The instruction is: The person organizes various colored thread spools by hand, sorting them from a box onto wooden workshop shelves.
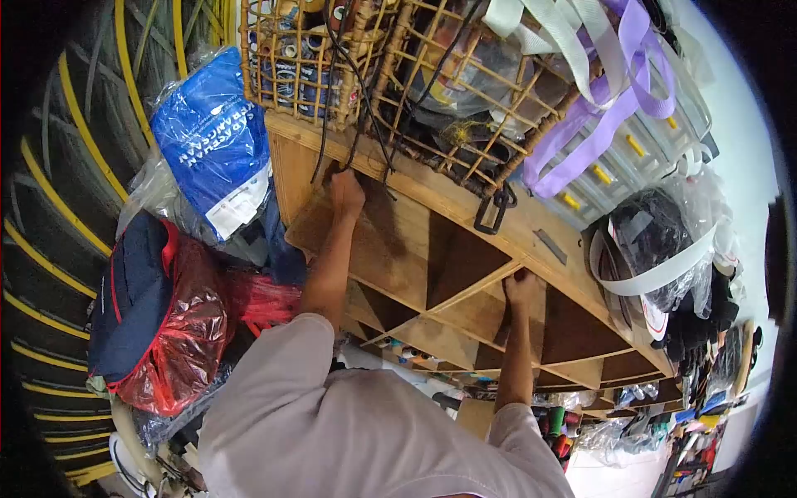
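A wooden cubbyhole shelf (465,286), divided into several compartments, stands in front of me at a tilt in the view. My left hand (347,196) is closed at its upper front edge, beside hanging black cables (359,83). Farther right, my right hand (523,289) is closed too, against the shelf's front below the top board, where a divider meets it. The fingertips of both hands are partly hidden. Spools of thread (407,353) lie in a lower compartment.
Wicker baskets (490,124) full of items sit on top, with purple strap (552,166) draped over one. Clear plastic drawers (618,158) stand behind. At left are a blue plastic bag (207,133), a red plastic bag (183,357) and yellow-edged black coils (62,183).
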A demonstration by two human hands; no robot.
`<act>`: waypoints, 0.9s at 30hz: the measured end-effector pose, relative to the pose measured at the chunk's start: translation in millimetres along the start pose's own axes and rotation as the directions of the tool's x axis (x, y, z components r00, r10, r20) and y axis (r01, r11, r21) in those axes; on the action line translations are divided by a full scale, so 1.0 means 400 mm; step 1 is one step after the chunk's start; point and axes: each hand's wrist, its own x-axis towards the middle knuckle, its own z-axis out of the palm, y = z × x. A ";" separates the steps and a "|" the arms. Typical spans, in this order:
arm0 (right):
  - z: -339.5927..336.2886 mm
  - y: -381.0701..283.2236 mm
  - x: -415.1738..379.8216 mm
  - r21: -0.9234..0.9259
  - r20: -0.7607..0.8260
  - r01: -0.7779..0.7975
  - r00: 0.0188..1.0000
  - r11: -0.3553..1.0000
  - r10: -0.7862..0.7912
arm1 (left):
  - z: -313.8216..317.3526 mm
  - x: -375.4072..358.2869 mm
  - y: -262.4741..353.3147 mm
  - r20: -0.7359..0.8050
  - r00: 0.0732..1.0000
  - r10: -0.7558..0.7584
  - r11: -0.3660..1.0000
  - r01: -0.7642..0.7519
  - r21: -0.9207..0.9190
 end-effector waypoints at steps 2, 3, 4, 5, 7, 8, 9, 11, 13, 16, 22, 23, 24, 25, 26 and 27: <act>0.007 -0.026 -0.005 -0.161 -0.108 -0.050 0.994 0.986 0.033 | 0.005 -0.004 -0.005 0.014 0.999 -0.047 0.998 0.046 0.042; -0.005 -0.043 -0.002 -0.170 -0.067 0.025 0.997 0.985 -0.037 | 0.004 -0.005 -0.004 0.031 0.998 -0.058 0.997 0.056 0.056; 0.014 0.025 0.003 0.016 -0.059 0.071 0.996 0.997 -0.070 | -0.013 0.003 0.011 0.017 0.997 -0.072 0.996 0.072 0.045; -0.004 -0.005 0.005 -0.048 0.033 0.080 0.996 0.996 -0.079 | -0.051 0.008 0.044 0.065 0.992 -0.103 0.994 0.100 0.052; -0.011 -0.060 -0.016 0.120 0.078 0.014 0.997 0.993 -0.024 | -0.099 0.020 0.091 0.149 0.968 -0.202 0.978 0.190 0.087; -0.012 -0.082 -0.026 0.068 0.046 -0.017 0.999 0.998 0.014 | -0.104 0.024 0.099 0.185 0.946 -0.268 0.961 0.249 0.116; -0.018 -0.101 -0.041 0.002 0.063 -0.055 0.996 0.998 0.055 | -0.077 0.033 0.076 0.153 0.924 -0.349 0.934 0.331 0.134; -0.026 -0.113 -0.076 -0.125 0.067 -0.079 0.994 0.989 0.088 | -0.001 0.027 -0.030 0.136 0.983 -0.120 0.970 0.088 0.226; -0.039 -0.147 -0.138 -0.191 0.094 0.103 0.992 0.976 -0.086 | 0.006 0.058 -0.049 0.298 0.923 -0.243 0.955 0.174 0.239; -0.065 -0.196 -0.265 -0.259 0.074 0.194 0.981 0.946 -0.181 | -0.087 0.049 0.053 0.354 0.916 -0.189 0.976 0.136 0.170; -0.165 -0.203 -0.547 -0.097 -0.045 0.207 0.976 0.974 -0.212 | -0.195 -0.116 0.118 0.027 0.988 0.150 0.987 -0.148 -0.062; -0.185 -0.217 -0.588 -0.011 -0.105 0.203 0.974 0.979 -0.203 | -0.213 -0.166 0.136 0.096 0.995 0.002 0.997 0.005 -0.075; -0.206 -0.200 -0.628 -0.015 -0.130 0.190 0.973 0.982 -0.190 | -0.232 -0.224 0.174 0.034 0.999 0.019 0.953 -0.007 -0.302; -0.224 -0.182 -0.672 -0.013 -0.147 0.182 0.972 0.983 -0.182 | -0.256 -0.297 0.218 -0.026 1.000 0.015 0.860 -0.026 -0.510; -0.243 -0.160 -0.718 0.027 -0.130 0.070 0.989 0.997 -0.066 | -0.300 -0.377 0.279 -0.006 0.996 0.084 0.888 -0.077 -0.453; -0.259 -0.133 -0.763 0.065 -0.104 -0.040 0.993 0.997 0.047 | -0.347 -0.462 0.338 0.015 0.989 0.148 0.910 -0.130 -0.393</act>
